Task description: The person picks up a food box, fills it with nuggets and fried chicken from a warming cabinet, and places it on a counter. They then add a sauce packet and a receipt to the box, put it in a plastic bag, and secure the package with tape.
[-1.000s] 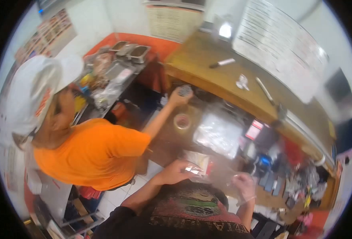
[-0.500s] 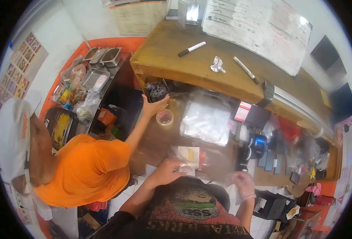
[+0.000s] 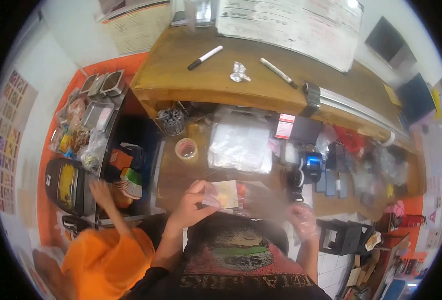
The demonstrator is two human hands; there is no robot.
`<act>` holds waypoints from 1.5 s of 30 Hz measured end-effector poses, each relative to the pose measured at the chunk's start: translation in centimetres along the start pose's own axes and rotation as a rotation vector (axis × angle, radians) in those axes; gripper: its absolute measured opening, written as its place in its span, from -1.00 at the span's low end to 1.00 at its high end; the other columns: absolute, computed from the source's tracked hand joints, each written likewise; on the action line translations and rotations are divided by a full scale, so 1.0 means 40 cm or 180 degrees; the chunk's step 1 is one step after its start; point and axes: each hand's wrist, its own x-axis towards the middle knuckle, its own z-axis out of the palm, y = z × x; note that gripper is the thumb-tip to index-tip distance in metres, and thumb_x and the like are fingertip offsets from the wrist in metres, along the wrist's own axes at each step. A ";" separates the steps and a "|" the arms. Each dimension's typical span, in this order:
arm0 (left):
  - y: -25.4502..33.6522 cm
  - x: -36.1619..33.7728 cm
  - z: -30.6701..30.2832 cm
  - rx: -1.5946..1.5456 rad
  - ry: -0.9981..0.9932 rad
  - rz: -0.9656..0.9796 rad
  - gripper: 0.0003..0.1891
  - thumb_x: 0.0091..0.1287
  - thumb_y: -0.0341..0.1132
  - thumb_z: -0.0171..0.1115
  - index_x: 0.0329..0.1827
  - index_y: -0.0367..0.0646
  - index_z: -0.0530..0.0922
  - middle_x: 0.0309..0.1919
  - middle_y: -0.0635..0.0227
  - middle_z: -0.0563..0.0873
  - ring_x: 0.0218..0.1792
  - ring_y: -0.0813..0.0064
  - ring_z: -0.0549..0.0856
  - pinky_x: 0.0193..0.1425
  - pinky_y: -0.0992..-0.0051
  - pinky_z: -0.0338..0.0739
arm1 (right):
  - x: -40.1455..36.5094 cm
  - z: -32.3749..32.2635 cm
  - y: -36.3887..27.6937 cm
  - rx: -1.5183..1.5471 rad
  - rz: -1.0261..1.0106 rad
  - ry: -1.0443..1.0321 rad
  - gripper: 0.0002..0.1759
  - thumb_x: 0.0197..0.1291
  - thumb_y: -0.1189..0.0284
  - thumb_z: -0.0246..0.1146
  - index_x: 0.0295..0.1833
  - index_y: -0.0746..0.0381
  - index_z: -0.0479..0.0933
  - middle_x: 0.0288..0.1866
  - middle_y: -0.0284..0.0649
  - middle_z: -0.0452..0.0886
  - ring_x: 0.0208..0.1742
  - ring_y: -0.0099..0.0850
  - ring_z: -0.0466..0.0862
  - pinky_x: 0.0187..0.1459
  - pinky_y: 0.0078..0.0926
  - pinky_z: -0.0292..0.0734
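Observation:
In front of my shirt, my left hand (image 3: 193,205) is closed on a small square packet (image 3: 227,194) with a white and yellow face. Beside the packet a red-marked piece (image 3: 244,195) shows through a hazy clear plastic bag (image 3: 266,197) stretching toward the right. My right hand (image 3: 303,222) wears a thin clear glove, its fingers curled together at the bag's right end. Glare and blur hide the exact grip there. Just beyond, a stack of clear plastic bags (image 3: 241,142) lies on the lower shelf, with a tape roll (image 3: 186,149) to its left.
A co-worker in an orange shirt (image 3: 106,262) stands at left, one hand (image 3: 102,194) by the side counter. A raised wooden shelf (image 3: 181,75) carries markers and crumpled foil (image 3: 239,72). A dark wire-filled cup (image 3: 171,121) and a blue-black device (image 3: 312,162) stand below.
The co-worker's hand has left the dark cup and moved to the left counter; their body is lower. My left hand has raised the packet slightly. The whole view has shifted.

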 end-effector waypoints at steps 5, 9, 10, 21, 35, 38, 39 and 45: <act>-0.069 0.056 -0.038 0.0556 0.0638 -0.0624 -0.83 0.26 -0.33 0.35 -0.42 -0.24 0.70 -0.51 0.22 0.63 -0.38 0.26 0.61 -0.23 0.29 0.46 | -0.009 -0.015 -0.018 -0.0179 -0.0271 0.0137 -0.83 0.20 0.43 0.38 -0.21 0.33 0.71 -0.26 -0.30 0.74 -0.23 -0.55 0.65 -0.11 -0.50 0.57; -0.241 0.201 -0.037 0.1414 0.0466 -0.0905 -0.74 0.34 -0.24 0.29 -0.41 -0.27 0.69 -0.49 0.12 0.67 -0.36 0.20 0.65 -0.20 0.26 0.49 | -0.007 -0.046 0.018 0.0480 -0.0538 0.0483 -0.81 0.20 0.44 0.36 -0.18 0.35 0.70 -0.24 -0.23 0.75 -0.18 -0.50 0.69 -0.01 -0.47 0.58; -0.274 0.239 -0.022 0.1316 0.0360 -0.1027 -0.74 0.34 -0.23 0.28 -0.36 -0.28 0.69 -0.45 0.11 0.69 -0.32 0.19 0.67 -0.17 0.27 0.51 | -0.011 -0.057 0.024 0.0394 -0.0528 0.0656 -0.81 0.20 0.45 0.35 -0.16 0.36 0.70 -0.23 -0.21 0.75 -0.16 -0.48 0.70 0.01 -0.47 0.59; -0.669 0.564 0.230 0.1363 -0.1091 -0.0499 -0.73 0.32 -0.28 0.27 0.00 -0.20 0.70 -0.13 0.11 0.79 -0.11 0.25 0.76 0.05 0.34 0.59 | -0.169 -0.052 0.130 0.1411 -0.0464 0.1673 -0.77 0.28 0.46 0.32 -0.09 0.43 0.66 -0.18 -0.14 0.75 -0.13 -0.39 0.71 0.05 -0.41 0.59; -0.356 0.743 0.922 0.0965 -0.2809 0.1509 -0.82 0.30 -0.38 0.20 -0.11 -0.14 0.71 -0.17 0.21 0.72 0.00 0.11 0.66 0.13 0.22 0.55 | -0.330 -0.030 0.236 0.1962 0.0536 0.2788 -0.82 0.23 0.46 0.32 -0.13 0.34 0.69 -0.20 -0.20 0.76 -0.16 -0.48 0.72 -0.09 -0.53 0.58; -0.334 0.800 1.106 0.1987 -0.2845 0.2065 -0.76 0.29 -0.35 0.22 -0.01 -0.13 0.68 -0.07 0.22 0.69 0.10 0.12 0.61 0.23 0.22 0.52 | -0.317 -0.098 0.317 0.2289 0.0438 0.2769 -0.84 0.13 0.51 0.35 -0.21 0.39 0.69 -0.27 -0.21 0.74 -0.18 -0.45 0.70 -0.03 -0.48 0.58; -0.342 0.823 1.170 0.2389 -0.2850 0.2199 -0.73 0.29 -0.33 0.23 0.03 -0.12 0.67 -0.03 0.21 0.68 0.15 0.13 0.59 0.27 0.22 0.50 | -0.309 -0.127 0.339 0.2458 0.0455 0.2804 -0.85 0.14 0.53 0.32 -0.22 0.41 0.69 -0.28 -0.16 0.74 -0.18 -0.40 0.72 -0.01 -0.45 0.60; -0.558 0.956 1.477 0.3530 -0.1972 0.2166 -0.60 0.41 -0.33 0.00 0.29 0.05 0.55 0.29 0.17 0.51 0.48 0.09 0.32 0.50 0.12 0.29 | -0.285 -0.337 0.446 0.2593 0.0251 0.2857 -0.81 0.24 0.54 0.30 -0.12 0.47 0.64 -0.18 -0.08 0.73 -0.15 -0.35 0.69 0.03 -0.38 0.60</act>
